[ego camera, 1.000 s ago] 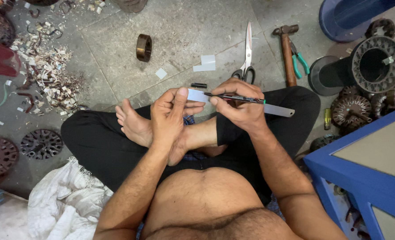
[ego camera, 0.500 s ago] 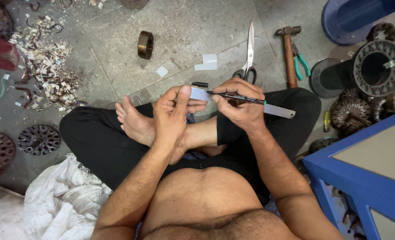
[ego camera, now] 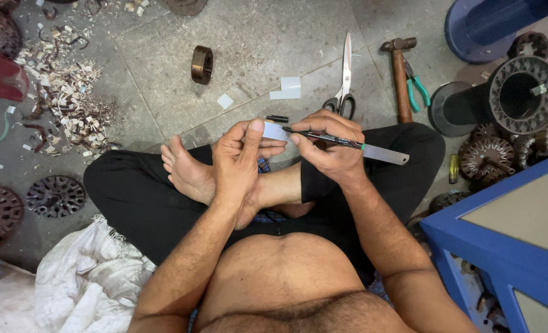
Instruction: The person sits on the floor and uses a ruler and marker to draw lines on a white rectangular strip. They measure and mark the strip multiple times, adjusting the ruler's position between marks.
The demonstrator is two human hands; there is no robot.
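I sit cross-legged on a concrete floor. My left hand holds a small pale sheet strip flat against a steel ruler, thumb pressed on top. My right hand grips a dark pen with its tip on the strip's right edge. The ruler sticks out to the right past my right hand. The pen's black cap lies on the floor just beyond my fingers.
Scissors, a hammer and green-handled pliers lie ahead. Small pale cut pieces and a brown ring sit on the floor. Round metal motor parts stand right, a blue cabinet near right, white cloth bottom left.
Both hands stay on the strip and ruler; the pen tip has shifted only slightly along the strip.
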